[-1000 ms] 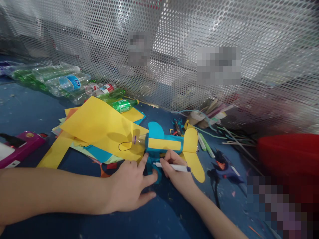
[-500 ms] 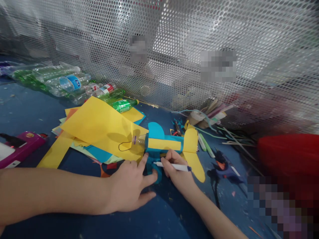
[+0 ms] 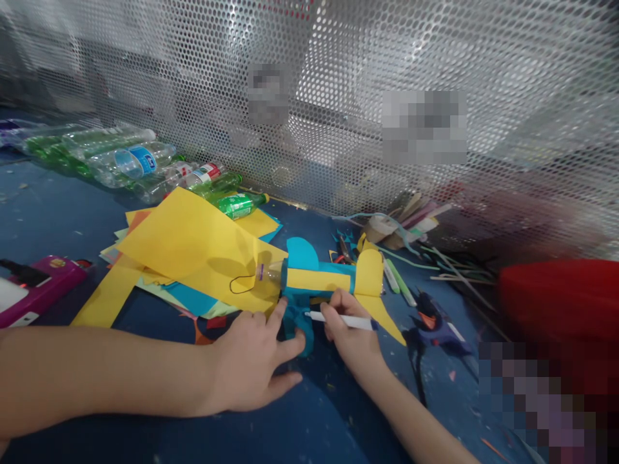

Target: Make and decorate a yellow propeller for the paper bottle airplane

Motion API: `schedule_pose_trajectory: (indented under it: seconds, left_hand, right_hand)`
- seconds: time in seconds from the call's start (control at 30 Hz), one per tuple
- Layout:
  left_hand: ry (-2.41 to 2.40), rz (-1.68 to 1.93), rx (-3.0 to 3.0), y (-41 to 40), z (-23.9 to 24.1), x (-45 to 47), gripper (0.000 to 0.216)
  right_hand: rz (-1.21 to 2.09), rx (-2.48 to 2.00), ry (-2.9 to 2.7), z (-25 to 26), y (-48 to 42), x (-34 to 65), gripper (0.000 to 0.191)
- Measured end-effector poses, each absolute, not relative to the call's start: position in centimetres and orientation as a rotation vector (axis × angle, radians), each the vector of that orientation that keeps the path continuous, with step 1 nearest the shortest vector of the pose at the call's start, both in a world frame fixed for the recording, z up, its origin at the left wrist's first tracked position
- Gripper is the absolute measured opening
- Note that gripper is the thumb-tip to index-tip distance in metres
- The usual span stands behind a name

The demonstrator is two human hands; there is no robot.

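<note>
A bottle wrapped in blue and yellow paper [image 3: 319, 280] lies on the blue table, its clear neck toward the left. Blue and yellow paper flaps stick out from its sides and right end. With fingers spread, my left hand [image 3: 258, 351] presses on the blue paper flap [image 3: 305, 345] at the near side of the bottle. My right hand [image 3: 355, 335] grips a white marker [image 3: 345, 320], whose tip is at that flap, close to my left fingers. Whether the tip touches the paper I cannot tell.
Stacked coloured paper [image 3: 193, 248] lies to the left, with several plastic bottles [image 3: 140, 161] behind. A purple-and-white device [image 3: 53, 277] sits at far left. On the right are green-capped pens [image 3: 399, 283], a blue glue gun [image 3: 442, 328] and sticks [image 3: 411, 219]. Perforated metal mesh [image 3: 319, 129] stands behind.
My right hand has shifted slightly right with the marker, covering more of the lower yellow flap. My left hand stays in the same place on the blue flap.
</note>
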State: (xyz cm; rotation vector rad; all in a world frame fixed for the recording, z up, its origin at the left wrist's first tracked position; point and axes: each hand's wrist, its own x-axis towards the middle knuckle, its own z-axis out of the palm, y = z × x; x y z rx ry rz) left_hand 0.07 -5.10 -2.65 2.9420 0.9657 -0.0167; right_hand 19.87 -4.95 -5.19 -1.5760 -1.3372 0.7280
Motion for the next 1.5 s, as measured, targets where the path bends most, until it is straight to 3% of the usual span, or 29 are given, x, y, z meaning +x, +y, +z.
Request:
schedule_pose_trajectory:
  seconds: [1.5]
  left_hand:
    - [0.97, -0.009, 2.922, -4.98, -2.93, 0.02, 0.052]
  right_hand:
    - [0.807, -1.541, -1.384, -4.63, -4.83, 19.67, 0.027]
